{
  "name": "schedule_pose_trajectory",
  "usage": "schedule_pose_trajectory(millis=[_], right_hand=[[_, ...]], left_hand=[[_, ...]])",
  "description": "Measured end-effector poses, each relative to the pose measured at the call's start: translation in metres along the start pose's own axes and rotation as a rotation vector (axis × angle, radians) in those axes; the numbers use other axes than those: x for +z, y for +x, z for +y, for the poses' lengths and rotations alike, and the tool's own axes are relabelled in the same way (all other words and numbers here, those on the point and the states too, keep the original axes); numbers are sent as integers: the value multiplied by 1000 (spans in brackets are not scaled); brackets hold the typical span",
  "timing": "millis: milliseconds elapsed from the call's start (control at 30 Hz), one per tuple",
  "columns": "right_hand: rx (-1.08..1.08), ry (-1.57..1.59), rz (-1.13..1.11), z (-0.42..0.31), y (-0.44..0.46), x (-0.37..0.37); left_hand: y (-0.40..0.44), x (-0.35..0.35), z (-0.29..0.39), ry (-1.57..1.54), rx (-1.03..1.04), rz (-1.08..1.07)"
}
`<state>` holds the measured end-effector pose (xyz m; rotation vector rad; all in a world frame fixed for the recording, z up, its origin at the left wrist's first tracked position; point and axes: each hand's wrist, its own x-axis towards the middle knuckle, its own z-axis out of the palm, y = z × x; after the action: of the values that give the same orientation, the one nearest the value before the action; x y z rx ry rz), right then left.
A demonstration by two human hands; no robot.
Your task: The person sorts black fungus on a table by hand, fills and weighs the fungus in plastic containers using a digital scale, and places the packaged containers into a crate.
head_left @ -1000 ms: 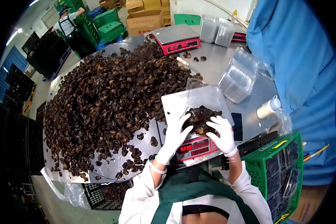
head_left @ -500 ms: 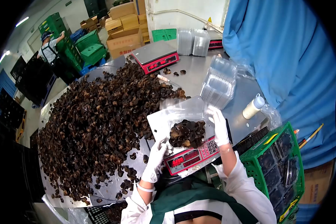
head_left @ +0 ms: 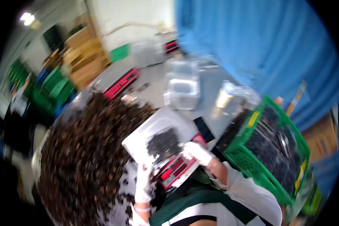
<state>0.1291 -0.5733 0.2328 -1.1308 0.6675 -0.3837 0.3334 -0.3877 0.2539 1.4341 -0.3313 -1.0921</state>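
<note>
A clear plastic box (head_left: 164, 145) with dark wood ear mushrooms inside is over the white plate of a red digital scale (head_left: 173, 171). Its lid seems to lie over the mushrooms, though the view is smeared. My left hand (head_left: 144, 180), in a white glove, grips the box's near left corner. At the near right corner, my gloved right hand (head_left: 199, 152) has its fingers closed on the edge. To the left spreads a large heap of loose wood ear mushrooms (head_left: 90, 158).
A green crate (head_left: 245, 162) of packed boxes stands on my right. Ahead are stacked empty plastic boxes (head_left: 182, 84), a white-capped bottle (head_left: 224, 96), a dark flat object (head_left: 204, 129) and a second red scale (head_left: 121, 83). Another person (head_left: 20, 101) is at far left.
My view has turned to the right and blurred. The lid, open earlier, now appears folded down over the mushrooms. My right hand has come down from the lid to the box's near right corner.
</note>
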Motion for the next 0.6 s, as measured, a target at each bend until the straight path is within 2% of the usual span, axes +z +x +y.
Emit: schedule_pose_trajectory(millis=[33, 67, 100, 133, 167, 233, 267, 300, 367, 433, 533, 567, 600], right_hand=[[-28, 73, -23, 5, 0, 0], [-12, 193, -2, 0, -2, 5], [-93, 143, 37, -2, -8, 8], [-81, 29, 75, -16, -16, 11], [-180, -115, 132, -19, -20, 9], [-426, -286, 220, -44, -37, 0], [-597, -343, 331, -63, -51, -3], [-762, -405, 435, -87, -70, -7], [-637, -72, 530, -127, -117, -23], [-741, -147, 785, -158, -171, -53], [-818, -546, 1301, -195, -266, -92], [-856, -507, 1452, -206, -291, -104], [-861, -894, 1641, -210, -318, -128]], left_hand=[[3, 2, -5, -78, 3, 27], [-12, 18, 20, -78, -66, 20], [-25, 30, 42, -65, -133, 18], [-10, 18, 19, -94, 35, -72], [11, 9, 0, -147, 198, -148], [-5, 34, 31, 34, 124, -146], [1, 48, 24, -136, 241, -239], [14, 45, 20, -60, 304, -385], [-19, 90, 56, 150, 367, -472], [-30, 113, 69, 347, 464, -536], [-21, 130, 79, 552, 623, -711], [-14, 135, 82, 622, 679, -772], [-10, 139, 83, 693, 733, -830]])
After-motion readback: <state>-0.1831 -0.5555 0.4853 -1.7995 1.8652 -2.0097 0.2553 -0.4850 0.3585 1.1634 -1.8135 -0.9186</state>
